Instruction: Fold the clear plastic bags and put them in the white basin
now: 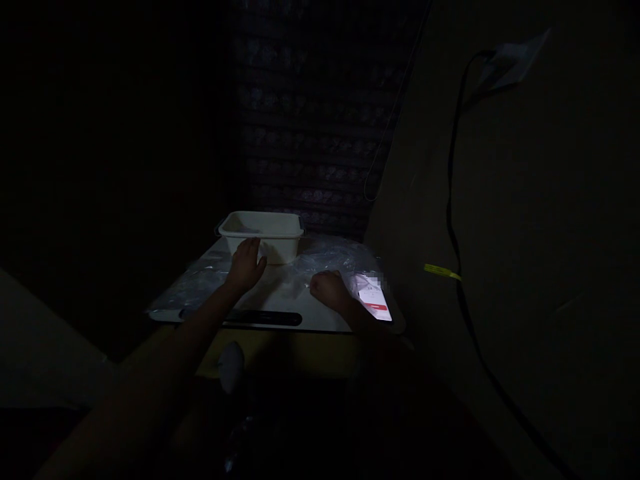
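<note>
My left hand (247,265) is raised at the front wall of a cream plastic tub (281,248), its fingers stretched out and the thumb apart. I cannot tell whether it touches the tub. Above the white tabletop (273,293), my right hand (329,288) is curled closed. A small clear glint shows at its fingertips, but what it holds is too dark to make out. Crumpled clear plastic (333,255) lies just behind this hand. More clear plastic (185,287) spreads over the left of the table. Inside the tub, something pale shows dimly.
A lit phone (375,300) lies at the table's right edge. A dark slot (270,318) runs along the front edge. On the right wall, a black cable (451,200) with a yellow tag (440,271) hangs from an outlet (515,63). The room is very dark.
</note>
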### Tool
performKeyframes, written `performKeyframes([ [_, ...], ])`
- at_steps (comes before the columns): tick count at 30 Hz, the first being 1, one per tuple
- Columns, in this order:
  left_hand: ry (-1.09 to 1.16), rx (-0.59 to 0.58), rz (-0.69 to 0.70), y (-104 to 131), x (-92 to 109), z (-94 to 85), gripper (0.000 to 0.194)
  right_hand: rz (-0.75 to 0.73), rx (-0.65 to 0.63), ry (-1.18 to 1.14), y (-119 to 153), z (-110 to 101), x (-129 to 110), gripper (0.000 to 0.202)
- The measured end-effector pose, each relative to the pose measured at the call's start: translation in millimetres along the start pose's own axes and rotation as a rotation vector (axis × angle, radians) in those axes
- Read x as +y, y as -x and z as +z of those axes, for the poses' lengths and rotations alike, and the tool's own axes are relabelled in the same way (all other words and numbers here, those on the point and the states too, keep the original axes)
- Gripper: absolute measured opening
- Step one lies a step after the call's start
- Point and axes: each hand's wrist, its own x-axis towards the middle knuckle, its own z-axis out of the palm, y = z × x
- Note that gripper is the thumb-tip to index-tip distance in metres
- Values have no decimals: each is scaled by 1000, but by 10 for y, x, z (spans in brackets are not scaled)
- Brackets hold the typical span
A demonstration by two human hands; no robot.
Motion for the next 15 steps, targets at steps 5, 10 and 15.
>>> performKeyframes([
  [5,211,-171,-45,-16,24,79,36,106,268,-408,-65,-16,165,15],
  [10,485,-278,-160,-24,146,132,29,193,496,-823,-170,18,262,12],
  [15,858,-313,-415,-33,308,159,18,264,569,-1112,-266,-72,307,13],
])
